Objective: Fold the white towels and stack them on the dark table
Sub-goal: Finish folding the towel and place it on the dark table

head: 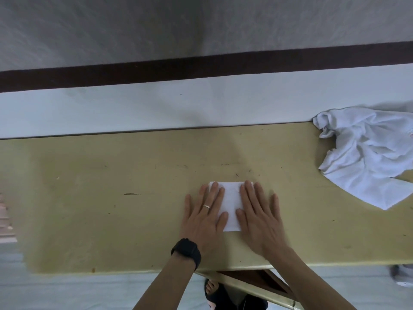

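2 flat hands (pixel 204 217) (pixel 260 218), smooth rectangular folded towel (pixel 231 202)

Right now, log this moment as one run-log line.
step: pressing fold | left hand: flat on folded towel | right hand: flat on it | crumpled towels: right end of table

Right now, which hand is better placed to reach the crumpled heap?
The right hand, probably. Both hands lie flat on the folded towel, but the crumpled heap lies far to the right, on that hand's side; the left hand would have to cross over.
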Tool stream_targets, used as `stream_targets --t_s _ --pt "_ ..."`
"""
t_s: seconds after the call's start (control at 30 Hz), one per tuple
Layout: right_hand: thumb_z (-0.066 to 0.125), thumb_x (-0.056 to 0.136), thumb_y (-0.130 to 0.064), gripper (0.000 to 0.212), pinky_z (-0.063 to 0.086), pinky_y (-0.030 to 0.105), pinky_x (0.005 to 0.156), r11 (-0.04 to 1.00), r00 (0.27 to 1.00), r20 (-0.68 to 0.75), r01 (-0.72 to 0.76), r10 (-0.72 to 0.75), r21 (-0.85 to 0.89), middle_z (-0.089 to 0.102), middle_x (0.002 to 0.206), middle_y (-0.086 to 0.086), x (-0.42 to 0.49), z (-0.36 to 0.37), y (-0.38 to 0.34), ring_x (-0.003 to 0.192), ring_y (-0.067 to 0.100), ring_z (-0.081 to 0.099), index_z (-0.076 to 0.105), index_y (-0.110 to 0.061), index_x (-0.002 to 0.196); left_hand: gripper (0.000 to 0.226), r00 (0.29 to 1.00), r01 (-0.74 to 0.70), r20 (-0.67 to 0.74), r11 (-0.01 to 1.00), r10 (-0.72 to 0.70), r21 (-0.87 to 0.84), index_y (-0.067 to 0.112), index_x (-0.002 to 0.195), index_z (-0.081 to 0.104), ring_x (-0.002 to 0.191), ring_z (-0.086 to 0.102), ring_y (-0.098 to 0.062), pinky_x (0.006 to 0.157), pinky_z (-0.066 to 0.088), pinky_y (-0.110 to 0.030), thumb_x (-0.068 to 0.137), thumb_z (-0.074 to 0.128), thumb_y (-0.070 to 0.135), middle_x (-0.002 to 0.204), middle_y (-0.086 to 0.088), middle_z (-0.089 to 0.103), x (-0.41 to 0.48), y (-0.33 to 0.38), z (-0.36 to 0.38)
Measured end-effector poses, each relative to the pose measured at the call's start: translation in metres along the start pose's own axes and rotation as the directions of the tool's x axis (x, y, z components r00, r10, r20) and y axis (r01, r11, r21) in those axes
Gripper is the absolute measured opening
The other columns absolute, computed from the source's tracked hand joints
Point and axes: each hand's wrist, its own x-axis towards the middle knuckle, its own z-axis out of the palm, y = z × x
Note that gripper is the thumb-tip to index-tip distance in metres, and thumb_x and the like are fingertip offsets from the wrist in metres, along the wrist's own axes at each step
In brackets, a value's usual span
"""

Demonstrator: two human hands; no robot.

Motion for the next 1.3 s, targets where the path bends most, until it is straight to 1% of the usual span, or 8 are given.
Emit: stream_targets --t_s 0.17,0.27,0.37,0.5,0.67,0.93,1.1,1.3 --pt "0.027 0.102 -0.044 0.061 0.015 0.048 0.118 0.994 0.995 -0.102 -0.007 0.018 0.113 0.018 0.164 0.003 -0.001 -0.013 -0.006 0.151 0.021 0.014 0.026 -0.014 0.155 0.056 0.999 -0.012 -0.034 0.997 0.01 -0.081 0.026 0.154 0.022 0.147 0.015 -0.021 0.112 0.024 -0.053 0.103 0.015 0.046 0.162 -0.001 0.022 -0.003 0.003 -0.008" --pt "0.047 0.093 -0.051 0.057 0.035 0.039 0.102 0.937 0.95 -0.149 -0.228 0.273 0.264 0.043 0.146 0.003 0.007 -0.029 -0.014 0.13 0.022 0.04 0.043 -0.017 0.14 0.049 0.96 0.225 -0.102 0.933 -0.262 -0.279 0.027 0.141 0.04 0.131 0.039 -0.024 0.106 0.038 -0.04 0.097 0.042 0.047 0.144 -0.002 0.046 0.005 0.011 -0.029" --pt "0.061 0.087 -0.051 0.06 0.044 0.039 0.088 0.823 0.858 0.008 -0.494 0.513 0.279 0.05 0.129 0.007 0.022 -0.045 -0.026 0.114 0.026 0.046 0.044 -0.013 0.13 0.05 0.826 0.546 0.107 0.739 -0.553 -0.395 0.019 0.129 0.045 0.114 0.048 -0.024 0.092 0.043 -0.033 0.091 0.056 0.05 0.126 -0.004 0.054 0.019 0.021 -0.048" --pt "0.058 0.09 -0.049 0.055 0.045 0.039 0.08 0.714 0.784 0.239 -0.62 0.572 0.324 0.055 0.12 0.012 0.043 -0.052 -0.032 0.111 0.032 0.053 0.041 -0.006 0.12 0.035 0.752 0.654 0.285 0.613 -0.595 -0.444 0.02 0.109 0.047 0.103 0.054 -0.025 0.087 0.049 -0.039 0.087 0.063 0.041 0.107 -0.003 0.063 0.034 0.026 -0.047" --pt "0.064 0.081 -0.028 0.033 0.053 0.032 0.063 0.549 0.679 0.48 -0.733 0.555 0.402 0.066 0.093 0.007 0.056 -0.06 -0.023 0.079 0.022 0.064 0.056 -0.008 0.106 0.019 0.646 0.751 0.443 0.414 -0.621 -0.515 0.022 0.094 0.054 0.09 0.062 -0.024 0.078 0.056 -0.039 0.085 0.06 0.038 0.098 -0.002 0.065 0.041 0.025 -0.055" --pt "0.07 0.084 -0.026 0.019 0.036 0.03 0.063 0.48 0.87 0.348 -0.486 0.349 0.73 0.053 0.066 -0.004 0.03 -0.117 -0.028 0.067 0.017 0.048 0.056 -0.018 0.073 0.031 0.768 0.57 0.415 0.226 -0.488 -0.79 0.013 0.106 0.055 0.088 0.06 -0.021 0.065 0.045 -0.026 0.079 0.071 0.012 0.1 -0.003 0.063 0.015 0.014 -0.12" --pt "0.073 0.084 -0.033 0.025 0.037 0.031 0.063 0.551 0.979 0.074 -0.169 0.189 0.817 0.055 0.068 -0.008 0.01 -0.219 -0.049 0.065 0.011 0.048 0.06 -0.011 0.082 0.016 0.897 0.278 0.152 0.262 -0.415 -0.924 0.01 0.082 0.068 0.078 0.063 -0.023 0.068 0.047 -0.033 0.076 0.079 0.021 0.083 -0.004 0.07 -0.012 0.011 -0.228" --pt "0.073 0.088 -0.032 0.034 0.036 0.02 0.059 0.5 0.978 -0.206 0.172 0.014 0.849 0.051 0.07 -0.001 -0.029 -0.358 -0.114 0.065 0.009 0.046 0.05 -0.014 0.072 0.015 0.907 -0.009 -0.118 0.262 -0.405 -0.965 0.018 0.101 0.075 0.093 0.069 -0.01 0.075 0.052 -0.02 0.088 0.072 0.024 0.099 0.006 0.075 -0.086 0.021 -0.373"
